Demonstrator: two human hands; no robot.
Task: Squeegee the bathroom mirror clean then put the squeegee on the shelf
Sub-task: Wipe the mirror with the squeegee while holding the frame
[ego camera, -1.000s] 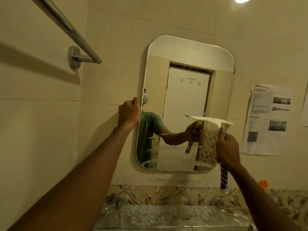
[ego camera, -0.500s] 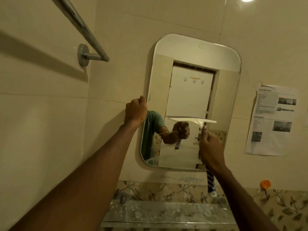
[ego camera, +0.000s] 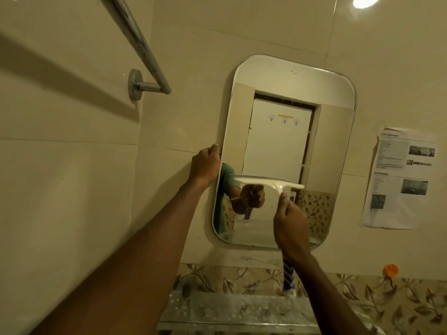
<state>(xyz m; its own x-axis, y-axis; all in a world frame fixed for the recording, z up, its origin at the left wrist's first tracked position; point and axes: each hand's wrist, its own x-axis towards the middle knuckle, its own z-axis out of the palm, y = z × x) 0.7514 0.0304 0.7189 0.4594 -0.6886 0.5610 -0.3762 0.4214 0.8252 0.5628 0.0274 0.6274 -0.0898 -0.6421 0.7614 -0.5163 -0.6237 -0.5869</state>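
Observation:
A rounded rectangular mirror (ego camera: pixel 321 131) hangs on the beige tiled wall. My right hand (ego camera: pixel 291 226) grips the striped handle of a white squeegee (ego camera: pixel 268 183), whose blade lies level against the lower left part of the glass. My left hand (ego camera: pixel 205 166) holds the mirror's left edge at mid height, fingers curled round the rim. The handle's blue-and-white end (ego camera: pixel 289 279) sticks out below my right wrist. A glass shelf (ego camera: pixel 232 310) with white spots runs under the mirror. The mirror reflects my arm and a white door.
A chrome towel rail (ego camera: pixel 142 52) juts from the left wall above my left arm. A printed paper sheet (ego camera: pixel 401 177) is stuck to the wall right of the mirror. An orange hook (ego camera: pixel 390 270) sits on the leaf-patterned tile border.
The squeegee blade has moved left across the glass, from the right side toward the left side, with my right hand following. My left hand has stayed on the mirror's edge.

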